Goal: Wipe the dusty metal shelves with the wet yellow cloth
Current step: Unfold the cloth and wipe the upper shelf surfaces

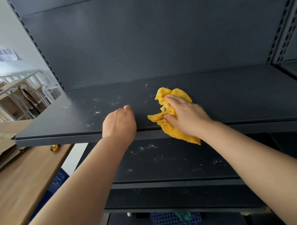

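Fingers of the right hand (186,116) are spread flat and press down on the crumpled yellow cloth (170,113) without gripping it. The cloth lies near the middle of the upper shelf (236,97), one end hanging over the front edge. Fingers of the left hand (119,122) are curled into a loose fist holding nothing, knuckles resting just inside the same front edge, left of the cloth. White dust specks (105,106) dot the shelf's left half and the lower shelf (161,159).
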